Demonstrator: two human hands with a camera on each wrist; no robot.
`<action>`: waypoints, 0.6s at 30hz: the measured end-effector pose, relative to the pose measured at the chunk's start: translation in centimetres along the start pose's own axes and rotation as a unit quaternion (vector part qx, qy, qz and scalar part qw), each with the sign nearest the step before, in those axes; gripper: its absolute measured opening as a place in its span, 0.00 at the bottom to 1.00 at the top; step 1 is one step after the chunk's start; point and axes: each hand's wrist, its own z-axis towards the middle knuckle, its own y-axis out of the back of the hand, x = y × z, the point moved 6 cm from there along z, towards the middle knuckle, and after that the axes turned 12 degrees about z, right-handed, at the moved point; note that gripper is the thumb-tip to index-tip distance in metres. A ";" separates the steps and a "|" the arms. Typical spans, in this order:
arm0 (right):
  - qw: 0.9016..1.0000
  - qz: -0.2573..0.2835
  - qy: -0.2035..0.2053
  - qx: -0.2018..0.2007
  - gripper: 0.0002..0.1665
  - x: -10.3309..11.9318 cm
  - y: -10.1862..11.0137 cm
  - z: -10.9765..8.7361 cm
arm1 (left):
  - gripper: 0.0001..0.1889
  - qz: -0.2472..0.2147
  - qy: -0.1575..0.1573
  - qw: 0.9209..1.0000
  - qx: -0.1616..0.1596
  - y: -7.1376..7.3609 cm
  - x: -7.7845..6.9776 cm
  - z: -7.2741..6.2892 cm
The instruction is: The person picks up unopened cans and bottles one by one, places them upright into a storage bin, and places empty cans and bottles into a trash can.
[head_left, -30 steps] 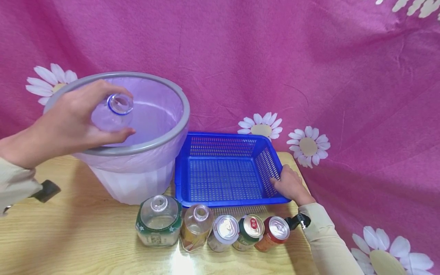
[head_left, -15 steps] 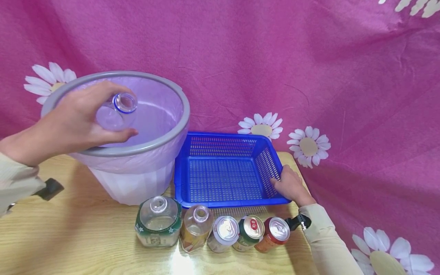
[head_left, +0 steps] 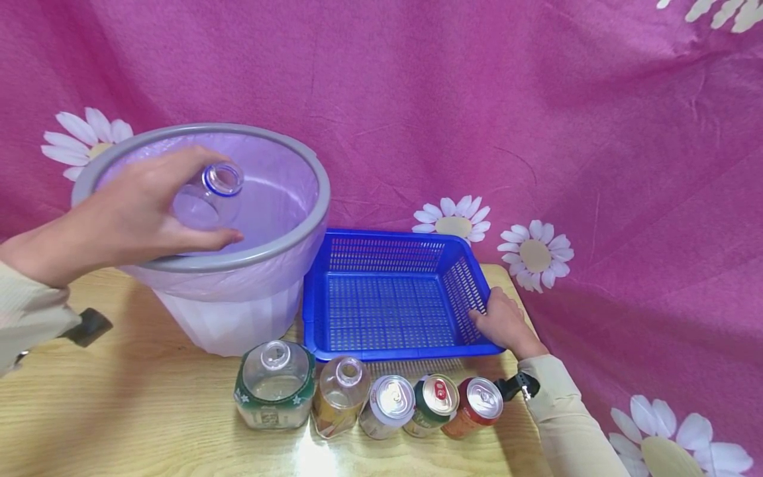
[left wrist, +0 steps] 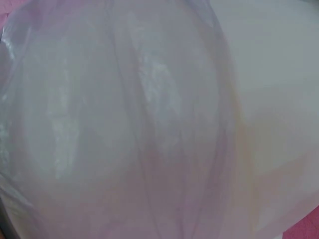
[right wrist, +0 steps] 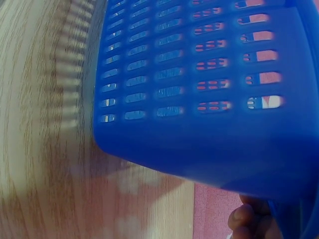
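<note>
In the head view my left hand [head_left: 140, 209] grips a clear plastic bottle [head_left: 205, 199] with a blue ring below its uncapped mouth. Thumb and fingers curve round its upper part, over the opening of a lined trash bin [head_left: 238, 259]; the bottle's lower part is lost against the lining. My right hand [head_left: 503, 321] holds the right rim of a blue plastic basket [head_left: 405, 352], thumb on the inner side. The right wrist view shows fingertips [right wrist: 243, 215] under the rim of the slotted basket wall [right wrist: 199, 149]. Only the bin's bagged outside [left wrist: 124, 124] fills the left wrist view.
Along the front of the wooden table [head_left: 149, 424] stand a wide bottle with a green label [head_left: 275, 384], a bottle with a yellow label [head_left: 341, 397], a pale can [head_left: 389, 404], a green can [head_left: 434, 404] and a red can [head_left: 473, 407]. A pink flowered cloth [head_left: 381, 99] hangs behind.
My left hand has shifted slightly right over the bin with the bottle in it. My right hand and the basket stay where they were.
</note>
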 end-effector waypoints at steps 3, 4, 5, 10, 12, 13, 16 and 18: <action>1.000 -0.001 0.002 -0.001 0.30 0.1 0.1 0.0 | 0.43 0.004 0.006 1.000 0.010 -0.1 0.2 0.0; 1.000 0.000 0.003 -0.001 0.30 0.1 0.1 0.0 | 0.41 0.009 0.006 1.000 0.013 -0.2 0.2 0.0; 1.000 0.000 0.003 -0.002 0.30 0.1 0.2 0.0 | 0.39 0.012 0.005 1.000 0.016 -0.2 0.1 0.1; 1.000 0.003 0.002 -0.006 0.30 0.0 0.3 0.1 | 0.40 0.038 0.012 0.999 0.037 -0.3 0.0 0.2; 1.000 0.004 0.001 -0.004 0.31 -0.1 0.2 0.0 | 0.41 0.043 0.015 0.998 0.044 -0.3 0.0 0.2; 1.000 0.004 0.001 -0.004 0.31 -0.2 0.2 0.0 | 0.41 0.044 0.014 0.998 0.046 -0.3 0.0 0.2; 1.000 0.006 -0.001 0.000 0.31 -0.3 0.0 0.1 | 0.43 0.043 0.019 0.997 0.057 -0.4 0.0 0.1; 1.000 0.007 -0.001 0.001 0.31 -0.3 0.0 0.1 | 0.44 0.042 0.026 0.997 0.064 -0.4 0.0 0.0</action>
